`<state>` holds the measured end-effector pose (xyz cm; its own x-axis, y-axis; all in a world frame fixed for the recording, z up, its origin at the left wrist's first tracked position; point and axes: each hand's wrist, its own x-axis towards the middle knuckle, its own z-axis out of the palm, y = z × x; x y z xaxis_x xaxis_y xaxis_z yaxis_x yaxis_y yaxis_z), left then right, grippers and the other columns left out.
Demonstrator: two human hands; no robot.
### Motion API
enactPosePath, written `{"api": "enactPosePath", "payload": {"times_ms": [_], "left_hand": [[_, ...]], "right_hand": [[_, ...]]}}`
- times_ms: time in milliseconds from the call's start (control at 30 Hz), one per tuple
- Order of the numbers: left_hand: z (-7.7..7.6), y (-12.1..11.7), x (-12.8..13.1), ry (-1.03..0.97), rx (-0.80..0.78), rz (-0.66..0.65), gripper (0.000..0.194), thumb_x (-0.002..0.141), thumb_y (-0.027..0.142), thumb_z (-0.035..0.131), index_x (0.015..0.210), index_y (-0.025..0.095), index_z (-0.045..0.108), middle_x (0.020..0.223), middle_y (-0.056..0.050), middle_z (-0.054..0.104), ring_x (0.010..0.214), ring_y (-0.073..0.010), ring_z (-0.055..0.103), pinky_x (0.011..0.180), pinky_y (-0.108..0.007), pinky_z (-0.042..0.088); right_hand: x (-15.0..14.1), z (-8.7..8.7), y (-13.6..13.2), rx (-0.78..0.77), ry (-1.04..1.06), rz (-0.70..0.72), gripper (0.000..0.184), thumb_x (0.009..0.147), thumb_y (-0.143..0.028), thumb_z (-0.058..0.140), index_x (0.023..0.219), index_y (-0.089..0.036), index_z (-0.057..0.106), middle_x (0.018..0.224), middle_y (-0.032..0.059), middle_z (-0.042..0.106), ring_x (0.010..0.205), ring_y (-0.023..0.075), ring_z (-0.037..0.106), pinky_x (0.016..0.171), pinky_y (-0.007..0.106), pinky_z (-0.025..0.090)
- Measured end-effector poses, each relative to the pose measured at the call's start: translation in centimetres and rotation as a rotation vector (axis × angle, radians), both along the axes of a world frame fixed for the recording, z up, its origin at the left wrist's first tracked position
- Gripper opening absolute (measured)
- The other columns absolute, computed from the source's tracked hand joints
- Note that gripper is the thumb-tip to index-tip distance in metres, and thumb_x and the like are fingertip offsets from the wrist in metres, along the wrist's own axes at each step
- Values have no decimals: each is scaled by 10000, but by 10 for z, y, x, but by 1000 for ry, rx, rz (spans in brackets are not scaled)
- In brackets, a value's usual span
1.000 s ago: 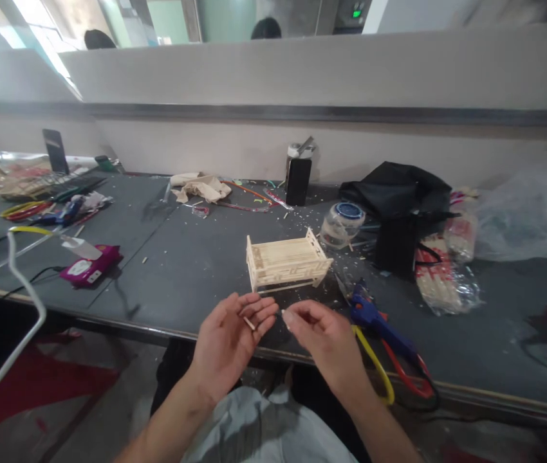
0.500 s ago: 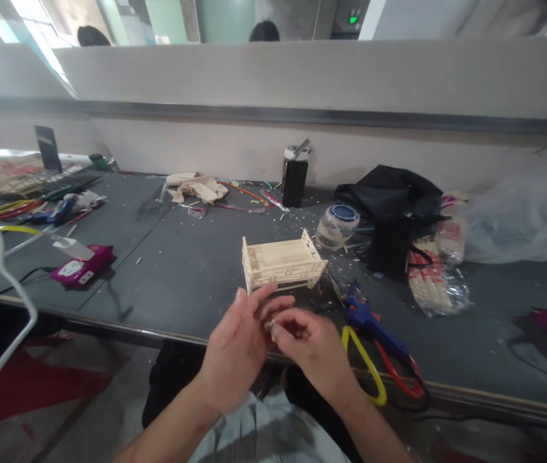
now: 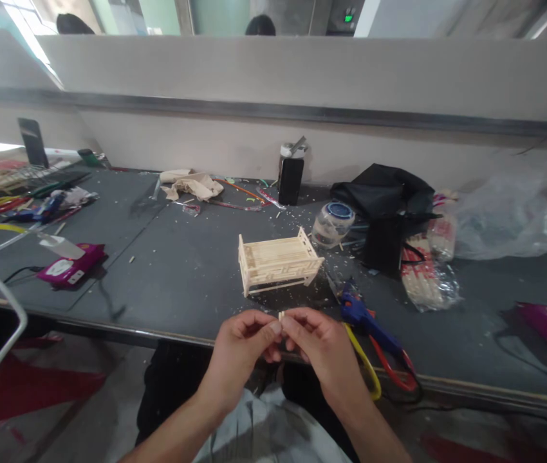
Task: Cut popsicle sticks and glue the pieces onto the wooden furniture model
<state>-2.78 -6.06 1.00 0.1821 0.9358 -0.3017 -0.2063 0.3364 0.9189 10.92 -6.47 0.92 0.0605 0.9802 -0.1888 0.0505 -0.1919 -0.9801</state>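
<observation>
My left hand point(image 3: 243, 344) and my right hand point(image 3: 319, 347) meet fingertip to fingertip over the near edge of the dark table point(image 3: 181, 270). Both are closed in a pinch on a small pale wooden stick piece point(image 3: 282, 316) held between them. Just beyond the hands stands a small bed-like model point(image 3: 277, 260) built of light wooden sticks. It sits upright on the table, untouched.
A blue glue gun point(image 3: 365, 315) with yellow and red cords lies right of my hands. Farther back are a clear jar point(image 3: 332, 224), a black bag point(image 3: 384, 199), bagged sticks point(image 3: 425, 273), a dark bottle point(image 3: 290, 173), a crumpled cloth point(image 3: 189, 185). A magenta packet point(image 3: 68, 267) lies left.
My hands were apart, the left open with a stick piece on its fingers. They came together, and now both pinch the piece between their fingertips. The view drifted slightly.
</observation>
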Motion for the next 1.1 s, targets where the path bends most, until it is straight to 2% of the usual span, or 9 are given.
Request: {"api": "enactPosePath", "payload": {"times_ms": [100,267,400,500,667,833,967,1100], "left_hand": [[-2,0,-1,16,-11,-6,202,724,333,727,710,138,677,597,-15,651,504,-94,532,519,-207,429],[-6,0,2,44,19,19,178,720,315,725,712,140,690,605,-10,656,514,-89,531,531,-201,444],[-10,0,4,96,64,19,153,736,306,704,742,154,696,629,-10,660,549,-114,571,552,-220,478],[-14,-1,4,229,158,3,152,781,318,656,767,172,697,685,-19,674,587,-135,592,568,-237,490],[-16,-2,2,507,423,20,139,815,274,611,748,189,698,702,-17,676,662,-144,606,615,-231,462],[-16,-2,-4,625,549,73,132,797,204,581,697,173,662,639,5,637,591,-119,559,563,-212,421],[-18,0,-11,705,646,68,114,777,155,573,696,172,651,619,20,611,575,-108,533,554,-206,397],[-19,7,-19,729,634,-4,113,796,165,574,725,183,660,660,19,641,602,-112,560,575,-211,415]], "right_hand": [[1,-4,-2,33,-95,-10,251,771,-416,653,810,-176,716,531,-14,621,424,89,491,394,187,352],[3,-5,-4,91,-173,-5,221,796,-381,625,831,-185,722,559,-7,662,416,102,524,378,191,381],[4,-4,-3,142,-231,1,192,815,-343,607,850,-201,731,601,-3,686,464,123,589,397,198,417],[4,-5,-4,142,-247,21,183,825,-330,600,862,-212,736,676,11,716,564,154,661,423,206,453],[4,-10,-7,166,-321,72,218,865,-328,549,934,-225,728,831,28,748,698,178,696,553,243,530],[1,-6,-7,275,-467,134,220,887,-314,530,972,-239,718,948,20,742,852,177,682,756,269,516],[-5,0,0,312,-439,146,146,850,-275,591,903,-239,723,869,-4,727,799,139,662,653,202,480],[-7,-2,9,337,-449,107,118,834,-245,602,822,-223,717,789,-11,712,721,127,640,584,192,442]]}}
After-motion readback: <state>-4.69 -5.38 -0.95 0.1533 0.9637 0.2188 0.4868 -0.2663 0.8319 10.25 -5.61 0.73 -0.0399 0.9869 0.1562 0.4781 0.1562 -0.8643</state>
